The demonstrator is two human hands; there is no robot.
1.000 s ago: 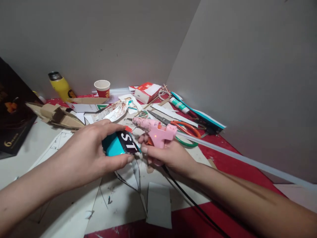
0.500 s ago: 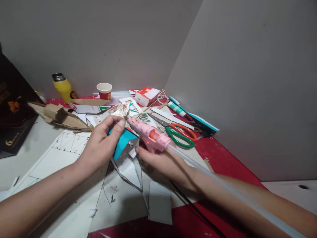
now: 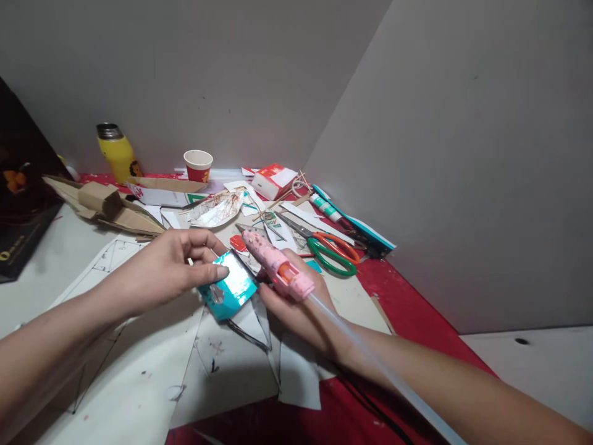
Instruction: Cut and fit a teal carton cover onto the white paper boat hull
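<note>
My left hand (image 3: pixel 169 267) pinches a shiny teal piece of card (image 3: pixel 229 287) between thumb and fingers, just above the white paper. My right hand (image 3: pixel 296 309) grips a pink hot glue gun (image 3: pixel 275 264) whose nozzle points up and left, close beside the teal piece. A long clear glue stick (image 3: pixel 370 358) runs out of the gun's back along my right forearm. A black cord (image 3: pixel 365 402) trails from under that hand across the red surface.
Scissors with orange and green handles (image 3: pixel 331 250) lie right of the gun. Behind are a red-and-white box (image 3: pixel 274 179), a paper cup (image 3: pixel 198 165), a yellow bottle (image 3: pixel 115 154), cardboard scraps (image 3: pixel 111 210) and a glue tube (image 3: pixel 327 207). White paper sheets (image 3: pixel 139 346) cover the front. Grey walls close the corner.
The left hand turned the teal piece over, so its shiny face shows and the lettered side is hidden. The glue gun tilted, its nozzle now pointing up-left beside the piece.
</note>
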